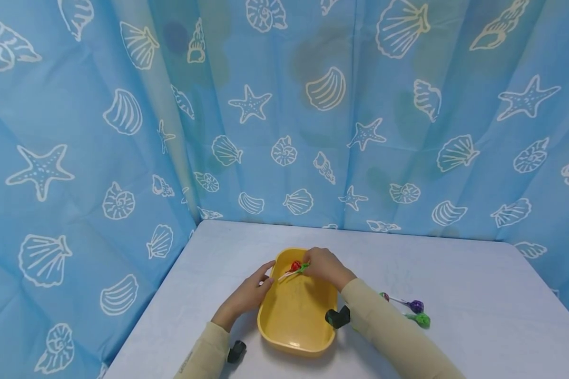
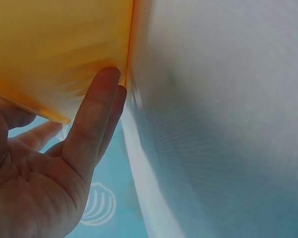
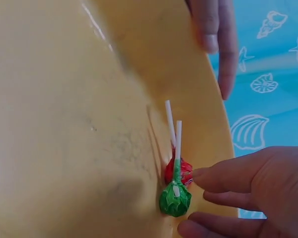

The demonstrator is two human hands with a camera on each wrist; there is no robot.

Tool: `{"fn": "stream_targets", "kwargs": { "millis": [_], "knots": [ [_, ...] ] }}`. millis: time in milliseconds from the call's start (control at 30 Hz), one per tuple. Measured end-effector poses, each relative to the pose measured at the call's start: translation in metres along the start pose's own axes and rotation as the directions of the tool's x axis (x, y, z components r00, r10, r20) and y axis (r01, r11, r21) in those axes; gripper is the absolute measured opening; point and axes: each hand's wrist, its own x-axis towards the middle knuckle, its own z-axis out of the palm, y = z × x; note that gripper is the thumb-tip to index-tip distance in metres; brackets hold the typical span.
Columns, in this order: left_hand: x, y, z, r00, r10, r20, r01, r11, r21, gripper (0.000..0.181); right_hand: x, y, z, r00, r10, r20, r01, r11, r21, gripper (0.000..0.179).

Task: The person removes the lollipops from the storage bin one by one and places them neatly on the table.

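Observation:
A yellow plastic tray (image 1: 296,321) with raised walls sits on the white table. My left hand (image 1: 247,295) holds its left wall, thumb over the rim and the other fingers fairly straight along the outside (image 2: 92,119). Inside the tray, near its far end, lie a red-wrapped lollipop (image 3: 185,168) and a green-wrapped lollipop (image 3: 175,202), their white sticks side by side. My right hand (image 1: 326,265) reaches over the tray. Its thumb and fingers are spread close beside the candy heads (image 3: 233,198), and I see no grip on either one.
Right of the tray, partly behind the right sleeve (image 1: 393,326), lie a purple lollipop (image 1: 415,306), a green lollipop (image 1: 422,320) and part of a red one (image 1: 384,296). Blue shell-patterned curtains (image 1: 284,105) stand behind and to the left of the table (image 1: 479,295).

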Motion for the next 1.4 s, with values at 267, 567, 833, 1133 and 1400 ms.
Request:
{"fn": "stream_targets", "kwargs": {
  "millis": [267, 567, 833, 1133, 1400],
  "knots": [
    [0.002, -0.001, 0.000, 1.000, -0.001, 0.004, 0.001, 1.000, 0.014, 0.052, 0.005, -0.002, 0.002, 0.999, -0.015, 0.048, 0.017, 0.999, -0.052, 0.009],
    [0.003, -0.002, -0.001, 1.000, 0.008, 0.004, -0.008, 1.000, 0.013, 0.052, 0.007, -0.003, 0.007, 0.998, 0.038, 0.053, -0.034, 0.997, -0.069, 0.011],
    [0.002, -0.001, -0.001, 1.000, 0.000, 0.008, 0.000, 1.000, -0.005, 0.053, 0.009, -0.002, 0.010, 0.998, 0.031, 0.053, -0.027, 0.996, -0.079, 0.019],
    [0.002, -0.001, -0.002, 1.000, 0.018, 0.016, -0.017, 1.000, -0.015, 0.053, -0.001, -0.003, -0.003, 0.999, -0.012, 0.041, 0.012, 1.000, -0.003, 0.015],
    [0.002, -0.001, -0.001, 1.000, 0.004, 0.020, -0.003, 1.000, -0.026, 0.053, -0.011, 0.000, -0.011, 0.998, -0.064, -0.008, 0.064, 0.997, 0.036, 0.018]
  ]
}}
